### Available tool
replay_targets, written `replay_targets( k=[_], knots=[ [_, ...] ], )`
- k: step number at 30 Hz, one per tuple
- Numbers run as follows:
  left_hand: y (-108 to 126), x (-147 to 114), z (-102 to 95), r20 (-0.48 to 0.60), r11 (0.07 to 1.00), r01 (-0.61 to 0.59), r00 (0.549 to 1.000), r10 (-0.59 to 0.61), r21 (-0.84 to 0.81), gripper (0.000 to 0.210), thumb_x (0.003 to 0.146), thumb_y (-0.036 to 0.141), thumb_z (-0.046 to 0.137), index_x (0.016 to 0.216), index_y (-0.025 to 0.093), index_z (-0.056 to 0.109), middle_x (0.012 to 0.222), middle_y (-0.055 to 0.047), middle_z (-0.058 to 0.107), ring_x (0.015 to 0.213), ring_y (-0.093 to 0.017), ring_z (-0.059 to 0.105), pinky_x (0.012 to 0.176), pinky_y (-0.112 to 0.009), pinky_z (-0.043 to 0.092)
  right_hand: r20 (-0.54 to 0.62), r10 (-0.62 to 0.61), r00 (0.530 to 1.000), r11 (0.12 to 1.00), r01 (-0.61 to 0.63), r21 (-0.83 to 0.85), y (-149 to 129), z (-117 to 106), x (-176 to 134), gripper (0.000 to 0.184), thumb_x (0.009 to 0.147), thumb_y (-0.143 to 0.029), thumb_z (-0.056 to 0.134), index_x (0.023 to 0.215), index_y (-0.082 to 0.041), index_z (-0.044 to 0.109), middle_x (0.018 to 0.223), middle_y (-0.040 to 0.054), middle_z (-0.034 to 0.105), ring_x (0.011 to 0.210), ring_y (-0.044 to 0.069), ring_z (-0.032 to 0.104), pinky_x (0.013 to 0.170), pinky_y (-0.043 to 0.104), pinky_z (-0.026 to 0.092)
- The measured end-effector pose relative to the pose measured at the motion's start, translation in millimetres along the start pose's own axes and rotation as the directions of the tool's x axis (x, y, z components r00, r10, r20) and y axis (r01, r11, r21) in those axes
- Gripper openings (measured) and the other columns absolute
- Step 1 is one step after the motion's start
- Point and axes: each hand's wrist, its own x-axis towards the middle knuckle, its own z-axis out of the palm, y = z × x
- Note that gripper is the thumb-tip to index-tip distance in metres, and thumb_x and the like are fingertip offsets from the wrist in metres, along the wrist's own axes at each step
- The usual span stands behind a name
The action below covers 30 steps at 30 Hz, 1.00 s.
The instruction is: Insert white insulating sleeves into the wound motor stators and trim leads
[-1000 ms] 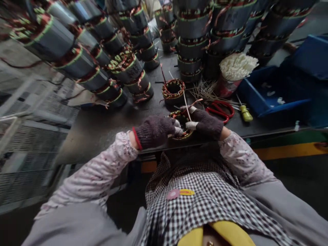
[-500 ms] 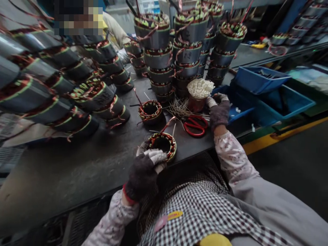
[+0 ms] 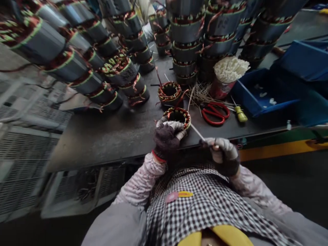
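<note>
one curled left hand (image 3: 167,139) on stator (image 3: 188,119)

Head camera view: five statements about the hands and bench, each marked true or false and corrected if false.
1. The left hand holds the nearer wound stator. True.
2. The right hand grips the red-handled scissors. False: it holds a thin white strip.
3. The yellow-handled tool lies right of the scissors. True.
4. The nearest blue bin stands left of the red cup. False: it stands to the right.
5. A second stator stands just beyond the held one. True.
</note>
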Motion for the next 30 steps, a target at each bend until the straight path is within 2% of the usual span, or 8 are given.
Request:
replay_targets(
  k=[3, 6, 9, 14, 18, 24, 27, 30],
  knots=[
    [-2, -9, -0.1, -0.05, 0.999, -0.009, 0.999, 0.012, 0.052, 0.032, 0.096, 0.035, 0.074, 0.125, 0.02, 0.076, 0.125, -0.011, 0.081, 0.129, -0.03, 0.072, 0.128, -0.057, 0.045, 0.069, -0.216, 0.974, 0.976, 0.214, 0.028, -6, 6, -26, 0.02, 0.1, -0.03, 0.065, 0.117, -0.039, 0.072, 0.093, 0.0018, 0.081, 0.078, 0.027, 0.078, 0.07, 0.046, 0.068],
    [-4, -12, 2.8, -0.072, 0.997, 0.021, 0.997, -0.015, 0.076, 0.034, 0.1, 0.035, 0.067, 0.128, 0.018, 0.075, 0.14, -0.016, 0.075, 0.146, -0.035, 0.061, 0.126, -0.061, 0.047, 0.123, -0.27, 0.955, 0.959, 0.279, -0.058, -18, 15, -9, 0.028, 0.101, -0.023, 0.061, 0.125, -0.033, 0.071, 0.095, 0.0038, 0.083, 0.074, 0.024, 0.079, 0.066, 0.039, 0.066],
    [-3, -9, 9.8, -0.114, 0.992, 0.126, 0.986, -0.125, 0.003, 0.025, 0.099, 0.036, 0.068, 0.112, 0.017, 0.079, 0.129, -0.016, 0.08, 0.138, -0.036, 0.067, 0.124, -0.062, 0.05, 0.153, -0.168, 0.974, 0.977, 0.184, -0.103, -29, 30, 20, 0.022, 0.104, -0.027, 0.059, 0.119, -0.027, 0.074, 0.098, 0.0079, 0.084, 0.081, 0.024, 0.08, 0.073, 0.038, 0.067],
    [2, -4, 18.3, -0.084, 0.869, 0.319, 0.923, -0.375, -0.378, 0.022, 0.094, 0.032, 0.075, 0.112, 0.019, 0.077, 0.107, -0.009, 0.085, 0.102, -0.023, 0.081, 0.103, -0.043, 0.066, 0.222, -0.075, 0.972, 0.985, 0.038, 0.167, -33, 43, 53, 0.015, 0.101, -0.037, 0.067, 0.105, -0.027, 0.078, 0.101, 0.005, 0.084, 0.095, 0.024, 0.079, 0.089, 0.042, 0.068],
    [2, -4, 12.8, -0.103, 0.898, 0.235, 0.951, -0.291, -0.371, 0.005, 0.089, 0.028, 0.08, 0.089, 0.022, 0.081, 0.096, -0.003, 0.085, 0.101, -0.023, 0.08, 0.11, -0.047, 0.062, 0.29, 0.051, 0.956, 0.963, -0.124, 0.239, -39, 38, 63, 0.016, 0.096, -0.041, 0.076, 0.1, -0.025, 0.078, 0.094, 0.0023, 0.082, 0.079, 0.019, 0.076, 0.08, 0.039, 0.068],
    [5, -4, 4.3, -0.1, 0.929, 0.183, 0.969, -0.225, -0.323, 0.008, 0.092, 0.031, 0.079, 0.092, 0.024, 0.082, 0.099, -0.003, 0.086, 0.101, -0.023, 0.079, 0.11, -0.049, 0.06, 0.293, -0.093, 0.952, 0.994, 0.071, 0.084, -43, 44, 75, 0.011, 0.098, -0.032, 0.073, 0.1, -0.025, 0.08, 0.098, 0.0055, 0.084, 0.088, 0.022, 0.078, 0.084, 0.04, 0.066],
    [5, -4, 3.3, -0.098, 0.935, 0.172, 0.972, -0.212, -0.31, 0.008, 0.093, 0.031, 0.078, 0.092, 0.024, 0.082, 0.098, -0.003, 0.086, 0.101, -0.023, 0.079, 0.11, -0.049, 0.06, 0.325, -0.041, 0.945, 0.997, 0.06, -0.047, -38, 48, 79, 0.013, 0.098, -0.03, 0.07, 0.102, -0.024, 0.081, 0.099, 0.0069, 0.084, 0.091, 0.024, 0.079, 0.085, 0.041, 0.065],
    [4, -4, 2.9, -0.051, 0.946, 0.186, 0.977, -0.206, -0.265, 0.008, 0.093, 0.031, 0.078, 0.094, 0.025, 0.082, 0.1, -0.002, 0.085, 0.102, -0.023, 0.079, 0.11, -0.049, 0.06, 0.299, -0.011, 0.954, 0.999, 0.022, -0.033, -38, 44, 78, 0.013, 0.098, -0.032, 0.07, 0.101, -0.025, 0.08, 0.096, 0.0054, 0.083, 0.087, 0.023, 0.078, 0.083, 0.04, 0.065]
  ],
)
